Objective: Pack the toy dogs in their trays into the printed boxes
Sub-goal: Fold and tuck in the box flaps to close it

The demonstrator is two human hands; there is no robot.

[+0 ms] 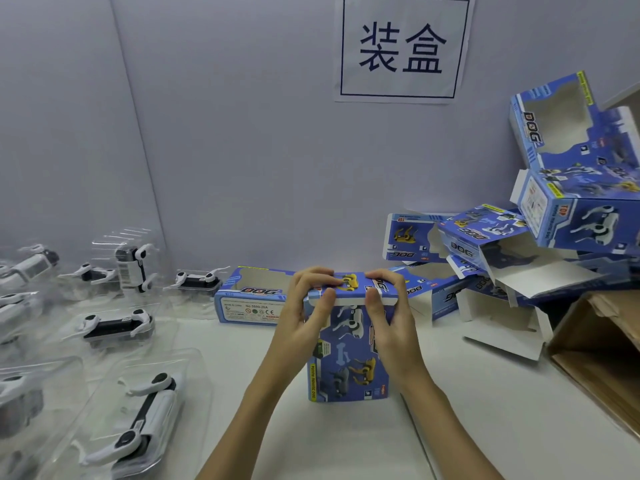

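Observation:
A blue printed box (348, 358) stands upright on the white table (346, 438) in the middle. My left hand (304, 306) grips its top left edge, thumb on the front and fingers curled over the top flap. My right hand (388, 306) grips the top right edge the same way. Several white and black toy dogs in clear plastic trays lie at the left, the nearest toy dog tray (138, 417) at the front left. I cannot see what is inside the held box.
Another blue box (252, 299) lies on its side behind my left hand. A loose pile of empty printed boxes (540, 216) rises at the right. A brown carton (602, 355) stands open at the right edge. A paper sign (403, 46) hangs on the wall.

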